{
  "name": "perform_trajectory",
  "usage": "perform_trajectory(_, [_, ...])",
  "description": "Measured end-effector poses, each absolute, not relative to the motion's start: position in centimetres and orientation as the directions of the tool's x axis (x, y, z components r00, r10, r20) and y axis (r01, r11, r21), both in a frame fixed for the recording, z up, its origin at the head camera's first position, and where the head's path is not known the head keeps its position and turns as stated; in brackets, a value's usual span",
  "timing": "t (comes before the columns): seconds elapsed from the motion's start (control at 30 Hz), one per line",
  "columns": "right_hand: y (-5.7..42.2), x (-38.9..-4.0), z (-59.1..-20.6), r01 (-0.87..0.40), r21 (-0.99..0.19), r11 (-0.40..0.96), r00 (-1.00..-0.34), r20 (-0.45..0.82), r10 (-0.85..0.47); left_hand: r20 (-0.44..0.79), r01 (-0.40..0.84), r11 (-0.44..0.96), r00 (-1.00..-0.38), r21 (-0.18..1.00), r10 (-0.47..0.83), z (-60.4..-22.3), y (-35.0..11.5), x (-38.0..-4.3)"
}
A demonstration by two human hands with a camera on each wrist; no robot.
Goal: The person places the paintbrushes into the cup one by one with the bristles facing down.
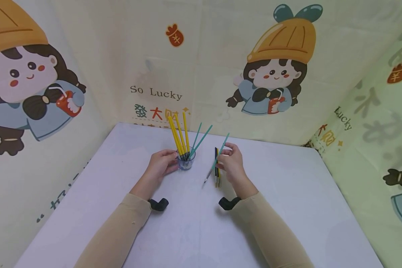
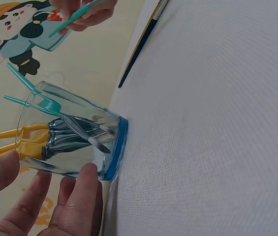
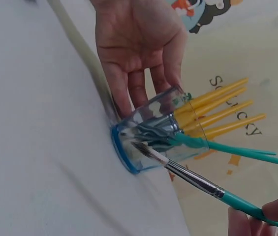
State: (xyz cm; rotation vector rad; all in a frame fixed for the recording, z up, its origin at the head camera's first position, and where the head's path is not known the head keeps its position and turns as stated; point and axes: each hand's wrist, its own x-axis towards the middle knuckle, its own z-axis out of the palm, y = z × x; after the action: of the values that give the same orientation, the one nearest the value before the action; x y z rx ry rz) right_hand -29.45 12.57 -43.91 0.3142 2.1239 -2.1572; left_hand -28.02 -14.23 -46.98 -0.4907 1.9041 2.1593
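Observation:
My left hand (image 1: 160, 163) holds the side of a clear glass (image 2: 79, 169) with a blue base, thumb near its rim and fingers along its wall. Inside the glass, bristles down, lean several yellow paintbrushes (image 1: 173, 134) and two teal paintbrushes (image 1: 204, 134). Between thumb and fingers, my right hand (image 1: 233, 163) pinches another teal paintbrush (image 3: 195, 179), tilted with its pale-tipped bristles pointing down and to the left. In the right wrist view those bristles overlap the glass. Beside the right hand, a few dark and yellow paintbrushes (image 1: 216, 179) lie together on the table, partly hidden by its fingers.
The white table (image 1: 187, 230) reaches back to a cream cloth wall (image 1: 207, 74) printed with cartoon figures and lettering. More printed cloth stands along the left and right sides. Each wrist wears a black camera mount (image 1: 159, 204).

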Motion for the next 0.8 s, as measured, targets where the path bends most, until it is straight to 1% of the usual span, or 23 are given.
perform_trajectory(0.33, [11.1,-29.3,-43.4,0.157,-0.977,-0.144,-0.977,-0.175,0.123,-0.398,-0.387,-0.141,-0.916,0.911,-0.056,-46.9,-14.3,-27.9])
perform_trajectory(0.47, [10.5,-29.5,-43.1,0.117,-0.977,-0.176,-0.982,-0.141,0.129,-0.404,-0.392,-0.142,-0.913,0.909,-0.060,-46.8,-14.2,-27.9])
perform_trajectory(0.67, [9.5,-29.8,-42.4,0.039,-0.981,-0.189,-0.986,-0.068,0.152,-0.402,-0.391,-0.139,-0.913,0.910,-0.061,-46.7,-14.2,-27.9])
perform_trajectory(0.8, [8.9,-30.2,-42.1,-0.007,-0.971,-0.237,-0.983,-0.036,0.178,-0.403,-0.392,-0.136,-0.913,0.910,-0.060,-46.8,-14.3,-27.9])
